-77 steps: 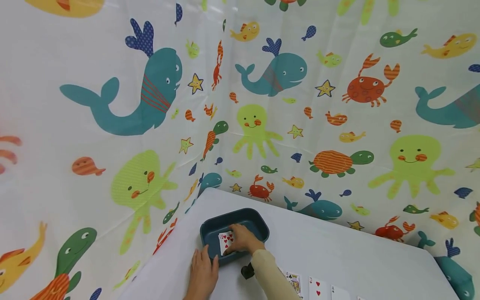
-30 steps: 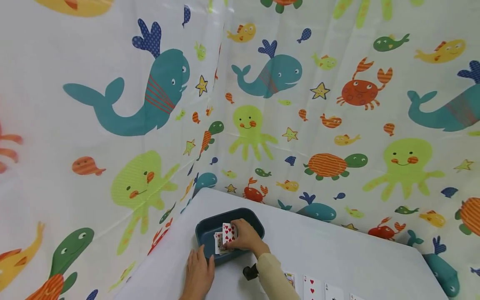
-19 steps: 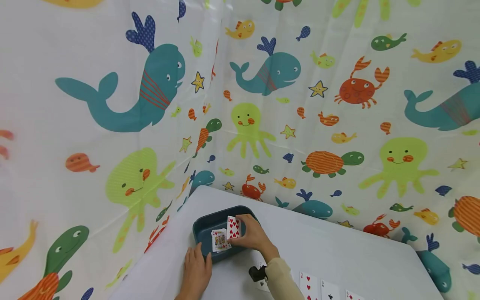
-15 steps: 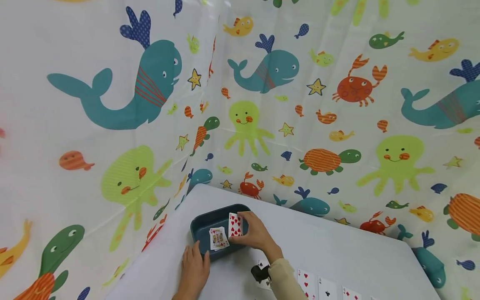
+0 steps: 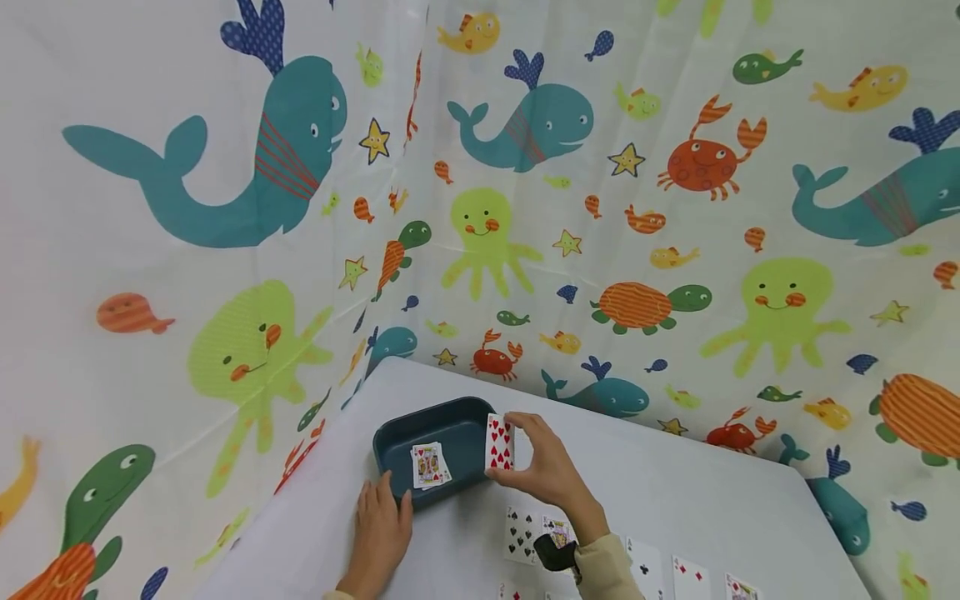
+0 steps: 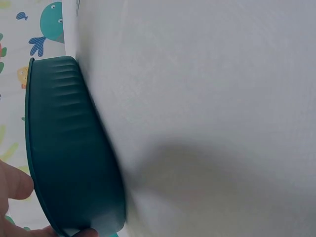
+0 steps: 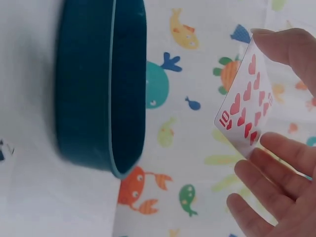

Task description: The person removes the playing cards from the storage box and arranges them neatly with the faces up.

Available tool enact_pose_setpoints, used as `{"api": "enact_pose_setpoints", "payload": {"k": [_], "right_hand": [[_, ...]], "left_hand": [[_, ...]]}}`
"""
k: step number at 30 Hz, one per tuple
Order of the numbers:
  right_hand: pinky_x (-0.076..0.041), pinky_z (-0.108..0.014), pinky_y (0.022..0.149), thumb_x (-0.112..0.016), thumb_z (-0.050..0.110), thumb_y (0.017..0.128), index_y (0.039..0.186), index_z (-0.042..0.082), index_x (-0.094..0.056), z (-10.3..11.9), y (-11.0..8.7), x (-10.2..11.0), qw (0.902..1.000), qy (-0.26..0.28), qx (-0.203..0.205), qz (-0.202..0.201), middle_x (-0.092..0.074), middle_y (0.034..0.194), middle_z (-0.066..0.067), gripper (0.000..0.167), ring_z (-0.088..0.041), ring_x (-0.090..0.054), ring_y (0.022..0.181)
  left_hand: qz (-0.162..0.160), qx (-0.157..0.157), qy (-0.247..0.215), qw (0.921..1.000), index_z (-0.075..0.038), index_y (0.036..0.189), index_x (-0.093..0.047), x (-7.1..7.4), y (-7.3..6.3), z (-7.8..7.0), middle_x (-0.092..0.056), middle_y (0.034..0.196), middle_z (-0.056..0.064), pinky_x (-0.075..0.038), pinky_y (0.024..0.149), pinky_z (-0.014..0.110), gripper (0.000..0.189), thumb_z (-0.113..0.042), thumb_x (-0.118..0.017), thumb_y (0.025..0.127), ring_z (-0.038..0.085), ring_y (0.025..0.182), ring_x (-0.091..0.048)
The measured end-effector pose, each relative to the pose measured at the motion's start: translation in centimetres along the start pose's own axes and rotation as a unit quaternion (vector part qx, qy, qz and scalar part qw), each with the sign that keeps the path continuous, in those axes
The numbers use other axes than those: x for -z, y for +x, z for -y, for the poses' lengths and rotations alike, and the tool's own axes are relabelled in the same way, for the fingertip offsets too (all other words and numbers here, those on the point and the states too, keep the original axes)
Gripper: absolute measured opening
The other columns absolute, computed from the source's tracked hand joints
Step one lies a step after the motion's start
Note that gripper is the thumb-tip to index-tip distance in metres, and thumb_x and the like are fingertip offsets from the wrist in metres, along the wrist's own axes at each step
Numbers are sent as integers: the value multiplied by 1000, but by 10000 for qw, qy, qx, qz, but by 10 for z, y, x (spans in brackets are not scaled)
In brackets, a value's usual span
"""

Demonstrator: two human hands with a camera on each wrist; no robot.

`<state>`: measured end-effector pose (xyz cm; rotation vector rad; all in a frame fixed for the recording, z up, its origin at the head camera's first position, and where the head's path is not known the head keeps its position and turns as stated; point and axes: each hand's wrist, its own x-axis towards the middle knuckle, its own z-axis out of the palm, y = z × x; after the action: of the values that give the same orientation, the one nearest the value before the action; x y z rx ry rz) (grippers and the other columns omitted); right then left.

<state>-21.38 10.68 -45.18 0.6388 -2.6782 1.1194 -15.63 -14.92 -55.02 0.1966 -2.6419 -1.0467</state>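
Note:
In the head view, my right hand (image 5: 551, 467) pinches a ten of hearts (image 5: 499, 442) by its edges, thumb at one end and fingertips at the other. The card is held up at the right end of a dark teal tub (image 5: 468, 450). A small stack of playing cards (image 5: 430, 467), a face card on top, lies inside the tub. My left hand (image 5: 378, 533) rests its fingertips against the tub's near left corner. In the left wrist view, those fingers (image 6: 17, 182) touch the rim. The right wrist view shows the ten (image 7: 247, 106) beside the tub (image 7: 86, 89).
Face-up cards lie in front of the tub on the white table (image 5: 637, 483), among them a spade card (image 5: 521, 533), a club card (image 5: 645, 567) and a diamond card (image 5: 690, 577). A black camera (image 5: 555, 552) sits at the right wrist. A sea-animal curtain (image 5: 570, 333) stands behind.
My right hand has lifted the ten of hearts from the stack inside the tub and carried it right. The face card beneath is uncovered. My left hand stays at the tub's corner.

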Motion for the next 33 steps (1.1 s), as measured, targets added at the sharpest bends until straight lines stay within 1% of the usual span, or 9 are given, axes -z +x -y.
{"api": "enact_pose_setpoints", "payload": {"k": [4, 9, 14, 18, 22, 25, 29, 31, 33], "right_hand": [[-48, -58, 106, -92, 44, 72, 143, 17, -57, -4, -15, 9, 9998, -119, -77, -112, -56, 145, 0, 84, -27, -52, 136], [-47, -58, 106, -94, 41, 70, 142, 17, -59, -10, -40, 18, 9990, -180, -306, -259, -57, 144, 1, 83, -26, -52, 136], [-49, -60, 103, -94, 44, 69, 141, 20, -59, -16, -67, 23, 9965, -368, -637, -387, -58, 142, 2, 83, -27, -54, 133], [-50, -61, 101, -95, 45, 68, 140, 20, -59, -23, -87, 27, 9929, -489, -965, -504, -59, 141, 1, 84, -29, -55, 132], [-51, -58, 101, -96, 41, 67, 140, 19, -59, -32, -110, 30, 9882, -603, -1274, -607, -59, 140, -1, 84, -29, -56, 129], [-52, -56, 100, -96, 42, 67, 140, 18, -59, -37, -127, 31, 9827, -650, -1650, -540, -59, 140, -2, 85, -30, -56, 128], [-52, -56, 100, -94, 47, 68, 142, 15, -57, -41, -147, 33, 9739, -686, -2146, -277, -57, 142, -6, 88, -33, -56, 127], [-52, -57, 100, -94, 47, 68, 142, 13, -57, -44, -156, 32, 9723, -715, -2218, -187, -57, 142, -9, 89, -35, -56, 127], [-52, -57, 100, -94, 46, 68, 140, 11, -58, -48, -165, 31, 9721, -801, -2203, -115, -57, 141, -10, 88, -35, -56, 127]], "left_hand": [[-11, -45, -41, 10000, 18, 138, -42, -1, 2, 3, -47, 136, 43, -29, 110, 72, 52, -14, -59, 101, 62, 136, -33], [-23, -114, -120, 9999, 18, 138, -42, -2, 3, 6, -47, 135, 43, -29, 111, 72, 51, -13, -59, 101, 63, 136, -32], [15, -101, -140, 9999, 19, 138, -41, -1, 4, 8, -46, 136, 45, -27, 112, 72, 53, -13, -59, 101, 63, 137, -31], [137, -30, -143, 9998, 19, 140, -39, 1, 7, 9, -44, 137, 45, -25, 113, 71, 53, -14, -57, 102, 63, 138, -29], [277, 22, -184, 9994, 18, 142, -36, 0, 9, 11, -42, 140, 44, -22, 116, 70, 55, -16, -55, 104, 61, 141, -25], [258, -14, -224, 9994, 18, 143, -37, -1, 10, 12, -43, 140, 44, -22, 116, 70, 55, -17, -55, 104, 61, 141, -25], [200, -89, -247, 9995, 18, 142, -38, -2, 12, 12, -43, 139, 44, -23, 114, 71, 55, -16, -56, 103, 62, 141, -26], [243, -70, -274, 9993, 18, 143, -37, -3, 13, 13, -43, 141, 44, -23, 114, 71, 55, -16, -55, 103, 61, 142, -25], [296, -42, -291, 9991, 17, 144, -36, -5, 13, 15, -42, 142, 44, -23, 114, 71, 56, -17, -55, 104, 61, 142, -24]]}}
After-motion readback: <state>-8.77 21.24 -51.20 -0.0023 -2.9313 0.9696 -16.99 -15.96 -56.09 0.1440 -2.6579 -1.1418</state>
